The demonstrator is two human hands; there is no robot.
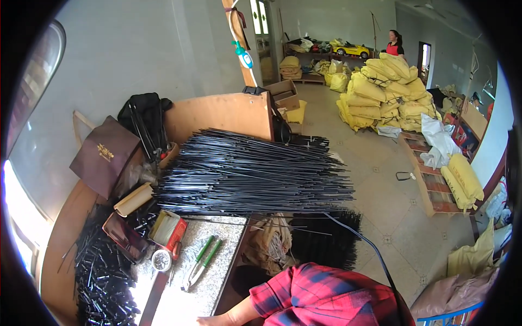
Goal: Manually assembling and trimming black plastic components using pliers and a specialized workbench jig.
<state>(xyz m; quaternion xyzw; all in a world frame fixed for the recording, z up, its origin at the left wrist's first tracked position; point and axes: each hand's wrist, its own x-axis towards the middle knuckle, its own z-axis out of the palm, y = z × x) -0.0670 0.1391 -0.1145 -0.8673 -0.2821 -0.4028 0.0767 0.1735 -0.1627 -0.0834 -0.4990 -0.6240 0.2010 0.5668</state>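
Fingers not showing clearly: only one bare forearm in a red plaid sleeve (pixel 321 296) is coming in at the bottom edge, and the left hand (pixel 209 320) is lying cut off at the frame edge by the near edge of the bench (pixel 217 271), so I cannot tell whether it is open or gripping. Right hand is not showing at all.

Nearest to that hand, two green-handled tools (pixel 202 262) are lying side by side on the speckled stone top, running diagonally. Just left of them a small round tin (pixel 161 260) is sitting near the bench's left edge, with an open red box (pixel 168 229) behind it and a dark flat case (pixel 125 236) beside that. Short black parts (pixel 103 282) are piling up off the bench's left edge.

Across the far edge of the bench, a big bundle of long thin black rods (pixel 250 171) is lying flat, fanning out to the right and overhanging. One black cable (pixel 370 250) is trailing from it down toward the sleeve.

Behind, a wooden board (pixel 217 114) is standing upright, with a brown bag (pixel 106 155) leaning at the wall. Far back, yellow sacks (pixel 386 89) are stacked on the floor, and a person (pixel 393 43) is standing beyond them.
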